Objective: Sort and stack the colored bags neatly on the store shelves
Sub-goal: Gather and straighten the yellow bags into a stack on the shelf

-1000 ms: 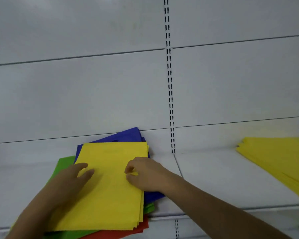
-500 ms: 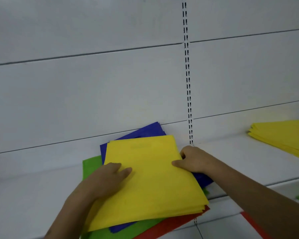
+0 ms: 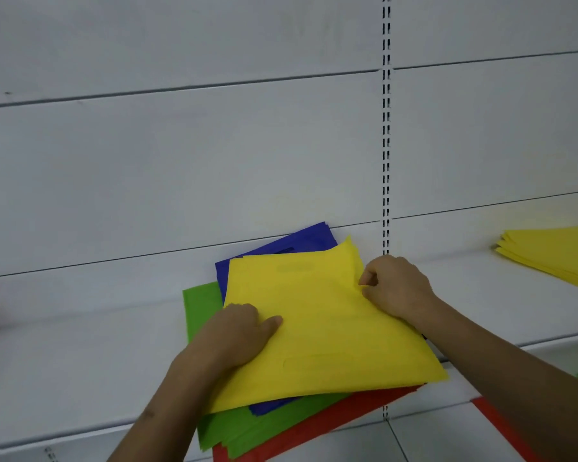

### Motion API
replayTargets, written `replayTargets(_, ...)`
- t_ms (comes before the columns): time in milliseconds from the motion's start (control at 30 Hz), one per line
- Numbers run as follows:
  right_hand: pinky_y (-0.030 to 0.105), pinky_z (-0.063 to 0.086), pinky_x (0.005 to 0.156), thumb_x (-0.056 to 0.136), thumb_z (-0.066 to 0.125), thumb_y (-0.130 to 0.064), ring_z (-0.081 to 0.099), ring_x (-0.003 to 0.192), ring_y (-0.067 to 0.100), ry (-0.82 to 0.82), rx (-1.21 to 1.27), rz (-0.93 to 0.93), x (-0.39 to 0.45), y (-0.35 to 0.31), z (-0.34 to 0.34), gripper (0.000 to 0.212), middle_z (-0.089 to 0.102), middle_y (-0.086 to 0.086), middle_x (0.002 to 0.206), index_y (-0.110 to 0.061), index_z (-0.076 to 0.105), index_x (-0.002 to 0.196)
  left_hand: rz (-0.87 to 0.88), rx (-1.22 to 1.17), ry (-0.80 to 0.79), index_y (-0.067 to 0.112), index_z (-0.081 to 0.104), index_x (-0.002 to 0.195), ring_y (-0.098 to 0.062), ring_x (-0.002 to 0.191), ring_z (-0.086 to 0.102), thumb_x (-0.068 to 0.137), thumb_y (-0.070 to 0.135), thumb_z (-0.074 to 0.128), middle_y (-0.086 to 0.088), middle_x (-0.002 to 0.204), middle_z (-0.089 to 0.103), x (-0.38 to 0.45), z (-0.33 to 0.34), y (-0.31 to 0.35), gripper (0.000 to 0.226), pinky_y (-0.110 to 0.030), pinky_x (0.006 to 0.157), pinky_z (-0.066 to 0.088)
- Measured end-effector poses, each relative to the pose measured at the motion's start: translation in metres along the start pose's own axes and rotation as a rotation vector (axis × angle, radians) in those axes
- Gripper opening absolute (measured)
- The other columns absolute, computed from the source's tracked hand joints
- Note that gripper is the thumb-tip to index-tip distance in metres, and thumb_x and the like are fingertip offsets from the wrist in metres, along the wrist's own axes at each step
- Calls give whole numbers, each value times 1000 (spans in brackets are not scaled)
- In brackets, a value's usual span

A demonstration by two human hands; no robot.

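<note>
The left hand (image 3: pixel 239 338) lies on the yellow bags (image 3: pixel 324 328), thumb out and fingers bent at their near-left edge, seemingly to pin the mixed pile to the shelf (image 3: pixel 64 361). The right hand (image 3: pixel 392 288) pinches the top yellow sheets at their far-right edge, which curls up, likely to peel them off. Under them, blue bags (image 3: pixel 301 243) jut beyond the left hand, green bags (image 3: pixel 201 305) to its left, red bags (image 3: pixel 317 428) nearest the body, overhanging the shelf lip. Well right of the right hand, open shelf leads to a yellow stack (image 3: pixel 554 251).
</note>
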State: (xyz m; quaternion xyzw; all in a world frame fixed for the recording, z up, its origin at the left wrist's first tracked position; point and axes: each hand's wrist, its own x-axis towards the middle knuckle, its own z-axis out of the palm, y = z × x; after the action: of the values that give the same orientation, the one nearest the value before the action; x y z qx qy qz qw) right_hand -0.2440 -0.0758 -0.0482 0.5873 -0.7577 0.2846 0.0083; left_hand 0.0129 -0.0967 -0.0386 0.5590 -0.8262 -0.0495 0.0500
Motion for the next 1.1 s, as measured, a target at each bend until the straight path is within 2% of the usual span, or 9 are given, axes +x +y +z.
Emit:
replayTargets(133, 30, 50, 74, 80, 60, -6, 60, 90, 15, 78, 104, -46, -2, 1, 0, 25, 64, -9, 92, -31, 62, 80, 26, -203, 6, 15, 42, 138, -20, 126, 44, 96, 53, 37, -4, 142, 43, -3, -7, 7, 57, -30, 100, 35)
replayTargets(200, 22, 43, 65, 79, 61, -3, 58, 85, 11, 108, 212, -56, -3, 2, -5, 25, 59, -12, 83, -28, 62, 83, -3, -376, 6, 20, 34, 145, -19, 135, 35, 94, 54, 42, -1, 151, 33, 0, -8, 4, 62, -32, 108, 29)
replayTargets(300, 15, 37, 60, 79, 63, -3, 55, 80, 9, 160, 346, -60, -5, 3, -13, 21, 56, -15, 78, -23, 62, 85, -103, -702, 50, 22, 41, 141, -22, 133, 36, 93, 49, 49, 0, 149, 36, 5, -9, -7, 57, -36, 107, 30)
replayTargets(500, 31, 49, 75, 84, 62, -5, 60, 92, 18, 146, 588, 11, -7, 0, -20, 21, 64, 1, 100, -17, 61, 101, -277, -1314, 77, 8, 51, 127, -24, 115, 51, 92, 21, 58, -8, 123, 51, 18, -13, -27, 38, -35, 98, 41)
replayTargets(600, 35, 54, 73, 84, 70, -11, 64, 90, 22, -64, 909, 188, -10, -7, -26, 28, 64, 5, 103, -14, 58, 109, -317, -1394, 37, 4, 53, 119, -20, 92, 55, 93, 11, 55, -10, 105, 53, 23, -20, -26, 27, -33, 87, 42)
replayTargets(733, 41, 54, 86, 81, 73, -10, 65, 97, 27, -383, 959, 241, -16, -13, -29, 26, 67, 11, 107, -8, 64, 105, -325, -1369, 39, 2, 51, 128, -24, 111, 54, 91, 10, 59, -10, 122, 53, 29, -21, -28, 39, -35, 97, 44)
replayTargets(867, 44, 53, 89, 84, 70, -9, 67, 98, 25, -311, 960, 114, -19, -15, -32, 24, 70, 8, 107, -12, 66, 107, -281, -1066, 124, 14, 48, 134, -26, 120, 49, 89, 25, 64, -6, 136, 49, 25, -13, -28, 49, -41, 105, 39)
replayTargets(1000, 37, 57, 78, 84, 69, -9, 70, 89, 19, -224, 1119, 52, -20, -16, -44, 20, 72, 3, 100, -14, 67, 104, -203, -1085, 218, 14, 47, 133, -29, 102, 61, 90, 27, 63, -7, 125, 58, 18, -13, -27, 48, -47, 90, 50)
replayTargets(1100, 32, 57, 73, 82, 70, -9, 71, 87, 17, -189, 1209, 44, -23, -18, -45, 21, 73, 2, 99, -16, 68, 102, -194, -1229, 218, 13, 52, 128, -29, 96, 64, 84, 32, 68, -8, 115, 64, 8, -22, -27, 50, -40, 76, 53)
